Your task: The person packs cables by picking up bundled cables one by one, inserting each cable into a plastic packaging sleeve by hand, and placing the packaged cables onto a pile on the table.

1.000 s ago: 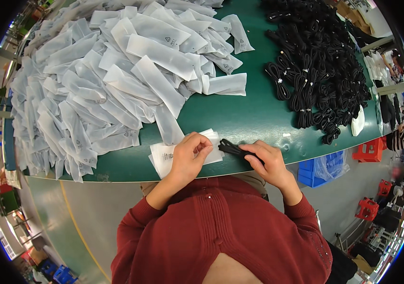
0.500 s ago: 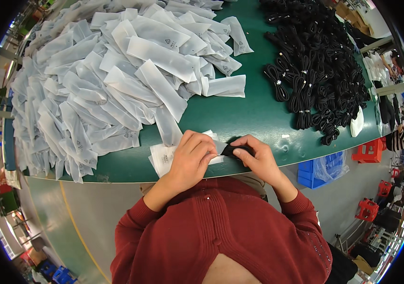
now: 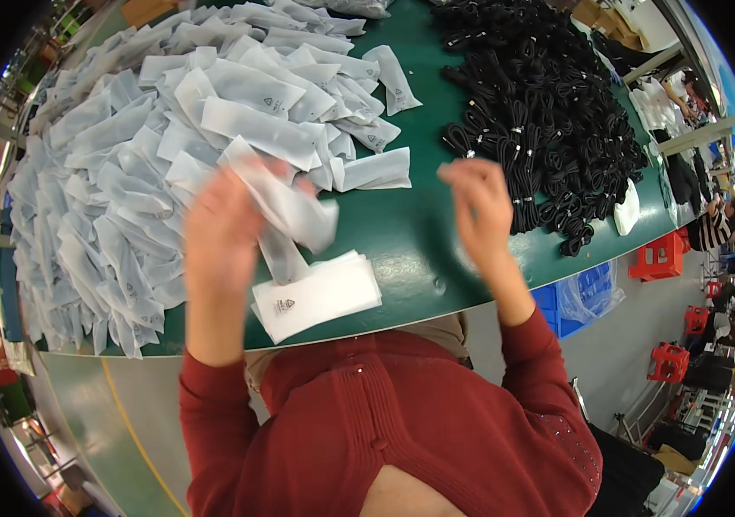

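Observation:
My left hand (image 3: 225,215), smeared by motion, is over the near edge of a big pile of frosted plastic bags (image 3: 117,189). A blurred frosted bag (image 3: 294,207) extends from its fingers. My right hand (image 3: 479,202) is raised over the green table, just left of a heap of coiled black cables (image 3: 548,129). Its fingers are bent and loosely apart, with nothing visible in them. Between my arms, at the near table edge, lies a stack of flat whitish bags (image 3: 328,297). Another bag (image 3: 284,258) from the pile overlaps its far left corner.
The green table (image 3: 410,233) has a curved near edge. A small white piece (image 3: 627,208) lies beside the cables. Below the right edge stand a blue crate (image 3: 570,302) with clear plastic in it and a red stool (image 3: 656,258). People sit far right.
My hands have parted from the black bundle and bag they held together. The left has gone up and left to the pile with a bag; the right has moved farther out, toward the cables.

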### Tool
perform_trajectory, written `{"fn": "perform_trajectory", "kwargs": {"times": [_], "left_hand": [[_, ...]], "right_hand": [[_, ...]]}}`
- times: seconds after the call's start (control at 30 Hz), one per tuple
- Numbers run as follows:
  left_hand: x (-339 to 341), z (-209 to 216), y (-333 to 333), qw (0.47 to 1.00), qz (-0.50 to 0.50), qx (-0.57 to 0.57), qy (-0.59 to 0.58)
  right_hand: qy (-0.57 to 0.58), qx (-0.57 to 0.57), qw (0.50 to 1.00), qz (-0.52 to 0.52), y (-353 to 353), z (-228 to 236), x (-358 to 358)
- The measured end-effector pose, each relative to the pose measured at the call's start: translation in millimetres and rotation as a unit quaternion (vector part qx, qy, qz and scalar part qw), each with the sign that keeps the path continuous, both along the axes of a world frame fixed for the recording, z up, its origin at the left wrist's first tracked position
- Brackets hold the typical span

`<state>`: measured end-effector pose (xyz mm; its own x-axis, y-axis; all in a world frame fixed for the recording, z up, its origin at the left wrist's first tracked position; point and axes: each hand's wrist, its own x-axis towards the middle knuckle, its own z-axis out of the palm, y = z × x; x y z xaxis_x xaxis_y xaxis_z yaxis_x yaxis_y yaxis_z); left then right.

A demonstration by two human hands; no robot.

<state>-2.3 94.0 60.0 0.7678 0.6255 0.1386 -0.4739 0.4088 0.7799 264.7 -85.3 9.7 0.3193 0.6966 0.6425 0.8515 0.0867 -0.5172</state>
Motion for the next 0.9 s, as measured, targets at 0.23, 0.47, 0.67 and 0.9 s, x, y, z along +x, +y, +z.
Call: {"fn": "perform_trajectory", "kwargs": {"times": [0.23, 0.47, 0.67, 0.9], "left_hand": [[6, 5, 3, 0.791, 0.386, 0.423, 0.216], [8, -85, -100, 0.777, 0.097, 0.548, 0.294], [16, -104, -110, 0.733, 0.116, 0.58, 0.336], [14, -97, -110, 0.85, 0.104, 0.375, 0.355]], "right_hand": [[-0.144, -0.301, 0.938, -0.09, -6, -27, 49], [-0.044, -0.271, 0.961, 0.027, -14, -9, -18], [-0.166, -0.196, 0.965, 0.051, -13, -16, -12], [0.108, -0.196, 0.973, 0.062, -35, -28, -28]]}}
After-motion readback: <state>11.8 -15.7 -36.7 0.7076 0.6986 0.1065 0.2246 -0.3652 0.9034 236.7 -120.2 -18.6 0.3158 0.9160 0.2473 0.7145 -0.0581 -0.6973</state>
